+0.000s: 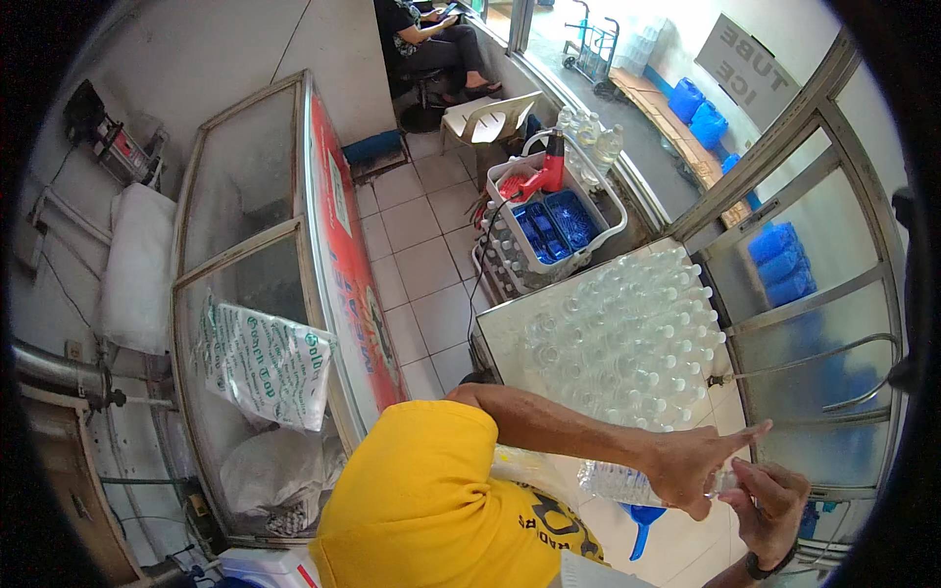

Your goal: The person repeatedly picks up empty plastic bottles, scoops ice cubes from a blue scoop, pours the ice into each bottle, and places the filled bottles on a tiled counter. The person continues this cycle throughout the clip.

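Observation:
A clear plastic bottle (616, 481) lies across in front of me with its neck towards the right. My left hand (687, 470) wraps around its upper part, index finger stretched out past it. At the neck, the fingertips of my right hand (772, 500) pinch the bottle's end; a cap there cannot be made out clearly. A dark band circles the right wrist. Just below the bottle, a blue plastic funnel (641, 525) is partly hidden by it. Beyond my left forearm, several clear bottles (617, 331) stand packed together on a pale tabletop (507, 331), many with white caps.
A chest freezer (242, 242) with glass lids bears a printed plastic bag (268, 364). A red heat gun (545, 173) and blue trays (566, 220) sit on a white crate (500, 173). A thin tap pipe (801, 360) juts in from the right. A person (441, 44) sits at the back.

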Demonstrator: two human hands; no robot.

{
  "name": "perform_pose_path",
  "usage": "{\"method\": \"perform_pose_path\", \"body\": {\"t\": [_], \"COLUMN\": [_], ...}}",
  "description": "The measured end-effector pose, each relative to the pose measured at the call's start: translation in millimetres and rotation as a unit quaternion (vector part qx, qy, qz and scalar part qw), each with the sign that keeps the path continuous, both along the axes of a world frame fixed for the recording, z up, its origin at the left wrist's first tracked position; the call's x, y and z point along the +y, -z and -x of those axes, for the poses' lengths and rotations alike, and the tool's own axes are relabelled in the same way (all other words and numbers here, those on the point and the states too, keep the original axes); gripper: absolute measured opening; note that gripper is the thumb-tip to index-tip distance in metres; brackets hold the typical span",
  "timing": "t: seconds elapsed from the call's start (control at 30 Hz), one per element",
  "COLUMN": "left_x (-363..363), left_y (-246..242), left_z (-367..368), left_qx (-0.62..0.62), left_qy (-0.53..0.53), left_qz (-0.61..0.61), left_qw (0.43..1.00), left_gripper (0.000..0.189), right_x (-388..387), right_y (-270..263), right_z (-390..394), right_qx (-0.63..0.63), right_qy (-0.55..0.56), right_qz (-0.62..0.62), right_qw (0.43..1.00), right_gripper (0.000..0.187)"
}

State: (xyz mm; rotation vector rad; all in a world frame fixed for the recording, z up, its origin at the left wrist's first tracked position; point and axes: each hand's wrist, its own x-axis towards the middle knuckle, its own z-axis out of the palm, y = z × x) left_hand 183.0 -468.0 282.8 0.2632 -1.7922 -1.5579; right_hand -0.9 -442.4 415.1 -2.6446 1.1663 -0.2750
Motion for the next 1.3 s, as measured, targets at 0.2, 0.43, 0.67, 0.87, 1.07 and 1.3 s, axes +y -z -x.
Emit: {"method": "perform_pose_path", "body": {"t": [0.2, 0.43, 0.67, 0.87, 1.07, 1.3], "left_x": [-5.5, -49.3, -59.1, -65.7, -61.7, -74.1], "left_y": [31.9, 49.3, 61.9, 79.4, 63.2, 110.8], "left_z": [-20.4, -54.0, -82.8, -79.6, -65.6, -100.5], "left_qx": [-0.047, 0.122, 0.21, 0.217, 0.213, 0.169], "left_qy": [0.017, 0.402, 0.548, 0.611, 0.664, 0.551], "left_qz": [-0.046, -0.271, -0.371, -0.374, -0.373, -0.317], "left_qw": [0.998, 0.866, 0.72, 0.664, 0.611, 0.753], "left_gripper": [0.133, 0.099, 0.048, 0.035, 0.058, 0.099], "right_x": [-14.1, -35.7, -59.8, -61.3, -58.0, -20.6], "right_y": [40.5, 18.2, 10.4, 0.9, 3.3, -1.8], "right_z": [-21.4, -72.8, -135.6, -143.8, -132.9, -64.8], "right_qx": [-0.073, -0.014, -0.005, 0.038, -0.016, 0.028], "right_qy": [-0.006, -0.063, -0.131, -0.104, -0.07, 0.084], "right_qz": [-0.107, -0.09, -0.076, -0.098, -0.129, 0.004], "right_qw": [0.992, 0.994, 0.988, 0.989, 0.989, 0.996], "right_gripper": [0.038, 0.046, 0.048, 0.053, 0.038, 0.034]}}
